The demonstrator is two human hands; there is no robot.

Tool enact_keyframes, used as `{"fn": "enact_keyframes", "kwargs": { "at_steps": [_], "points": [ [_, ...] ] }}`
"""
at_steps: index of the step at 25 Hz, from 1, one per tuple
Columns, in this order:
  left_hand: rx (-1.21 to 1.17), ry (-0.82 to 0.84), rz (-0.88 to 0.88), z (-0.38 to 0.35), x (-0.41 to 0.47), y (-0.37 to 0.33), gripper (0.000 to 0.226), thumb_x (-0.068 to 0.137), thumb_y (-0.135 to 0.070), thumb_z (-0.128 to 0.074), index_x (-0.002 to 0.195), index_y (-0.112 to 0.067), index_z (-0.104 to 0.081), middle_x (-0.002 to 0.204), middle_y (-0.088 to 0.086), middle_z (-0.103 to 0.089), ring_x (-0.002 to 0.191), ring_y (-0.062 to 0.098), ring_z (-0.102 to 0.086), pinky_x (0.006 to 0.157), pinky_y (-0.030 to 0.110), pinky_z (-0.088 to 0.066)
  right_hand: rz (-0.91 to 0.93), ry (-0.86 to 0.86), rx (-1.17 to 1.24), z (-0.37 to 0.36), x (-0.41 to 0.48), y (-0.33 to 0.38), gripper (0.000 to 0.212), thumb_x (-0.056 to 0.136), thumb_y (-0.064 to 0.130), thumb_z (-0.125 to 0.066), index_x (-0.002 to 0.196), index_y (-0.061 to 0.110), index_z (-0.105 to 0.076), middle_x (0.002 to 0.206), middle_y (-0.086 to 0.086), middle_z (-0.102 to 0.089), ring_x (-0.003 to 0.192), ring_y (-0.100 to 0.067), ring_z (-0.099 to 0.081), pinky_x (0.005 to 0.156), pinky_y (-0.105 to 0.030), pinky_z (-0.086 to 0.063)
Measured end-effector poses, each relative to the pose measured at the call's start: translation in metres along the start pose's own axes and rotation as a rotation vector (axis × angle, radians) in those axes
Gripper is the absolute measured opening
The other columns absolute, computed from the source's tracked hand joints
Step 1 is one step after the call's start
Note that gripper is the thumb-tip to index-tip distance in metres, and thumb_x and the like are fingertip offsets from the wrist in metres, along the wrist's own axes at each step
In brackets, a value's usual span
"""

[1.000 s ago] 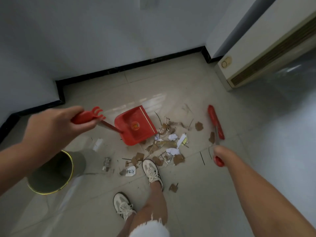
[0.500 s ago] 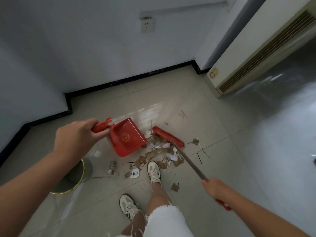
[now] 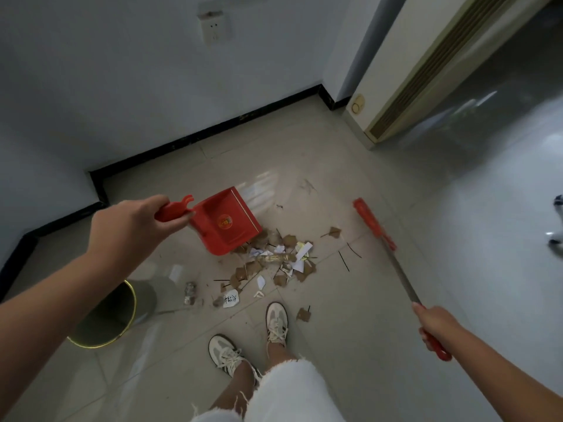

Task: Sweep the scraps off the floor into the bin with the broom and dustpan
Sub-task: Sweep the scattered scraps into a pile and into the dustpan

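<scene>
Broom (image 3: 374, 223) swung right of the scraps (image 3: 280, 257), dustpan (image 3: 227, 225) opposite at left; left hand (image 3: 128, 229) and right hand (image 3: 435, 324) clamp their handles.

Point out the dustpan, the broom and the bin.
Dustpan (image 3: 225, 228): head view, on the inner floor of the red pan.
Broom (image 3: 374, 226): head view, on the middle of its red head.
Bin (image 3: 146, 296): head view, on its grey outer wall.
</scene>
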State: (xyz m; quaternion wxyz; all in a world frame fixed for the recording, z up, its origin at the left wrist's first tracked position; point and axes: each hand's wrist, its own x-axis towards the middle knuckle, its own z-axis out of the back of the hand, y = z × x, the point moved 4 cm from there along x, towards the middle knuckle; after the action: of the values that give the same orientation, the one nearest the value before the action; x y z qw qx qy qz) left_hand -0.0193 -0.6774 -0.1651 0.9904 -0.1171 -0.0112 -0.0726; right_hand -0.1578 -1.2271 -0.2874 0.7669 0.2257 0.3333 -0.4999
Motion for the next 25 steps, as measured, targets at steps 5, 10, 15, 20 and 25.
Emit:
{"fn": "enact_keyframes", "kwargs": {
  "at_steps": [5,10,15,20,25],
  "points": [
    [-0.043,0.062,-0.004,-0.020,0.028,-0.011,0.036,0.081,-0.056,-0.062,0.076,-0.020,-0.058,0.051,-0.004,-0.046,0.040,0.017,-0.046,0.039,0.030,-0.043,-0.037,0.054,-0.022,-0.014,0.053,0.005,0.031,0.086,0.009,-0.049,0.057,-0.001,-0.052,0.035,-0.014,-0.049,0.029,-0.020,-0.046,0.039,-0.023,-0.040],
    [-0.070,0.068,-0.065,-0.031,0.036,-0.033,0.040,0.081,-0.056,-0.061,0.078,-0.016,-0.064,0.052,-0.005,-0.050,0.039,0.014,-0.048,0.038,0.030,-0.046,0.010,0.384,-0.312,-0.063,0.031,0.044,0.022,0.081,0.003,-0.051,0.060,0.008,-0.051,0.025,0.001,-0.049,0.027,-0.013,-0.051,0.039,-0.017,-0.046],
    [-0.065,0.113,-0.106,-0.049,0.004,-0.053,0.074,0.083,-0.081,-0.026,0.071,-0.020,-0.065,0.046,-0.010,-0.050,0.034,0.005,-0.047,0.034,0.025,-0.045,0.152,0.539,-0.499,-0.120,-0.053,0.088,0.030,0.083,0.002,-0.046,0.055,0.006,-0.054,0.048,-0.009,-0.054,0.046,-0.018,-0.051,0.052,-0.029,-0.046],
    [-0.079,0.036,0.029,-0.017,-0.031,-0.026,0.060,0.077,-0.076,-0.039,0.062,-0.022,-0.059,0.044,-0.007,-0.047,0.037,0.011,-0.045,0.038,0.027,-0.045,0.327,0.676,-0.791,-0.158,-0.139,0.088,0.029,0.091,0.006,-0.041,0.065,0.004,-0.054,0.034,-0.004,-0.056,0.033,-0.015,-0.055,0.051,-0.029,-0.046],
    [-0.066,0.008,0.137,0.002,-0.068,0.001,0.053,0.075,-0.073,-0.056,0.055,-0.023,-0.056,0.043,-0.010,-0.043,0.037,0.012,-0.042,0.041,0.014,-0.024,0.365,0.361,-0.503,-0.097,-0.143,0.080,0.011,0.076,0.005,-0.047,0.064,0.006,-0.047,0.046,-0.010,-0.047,0.032,-0.019,-0.043,0.040,-0.026,-0.042]
  ]
}}
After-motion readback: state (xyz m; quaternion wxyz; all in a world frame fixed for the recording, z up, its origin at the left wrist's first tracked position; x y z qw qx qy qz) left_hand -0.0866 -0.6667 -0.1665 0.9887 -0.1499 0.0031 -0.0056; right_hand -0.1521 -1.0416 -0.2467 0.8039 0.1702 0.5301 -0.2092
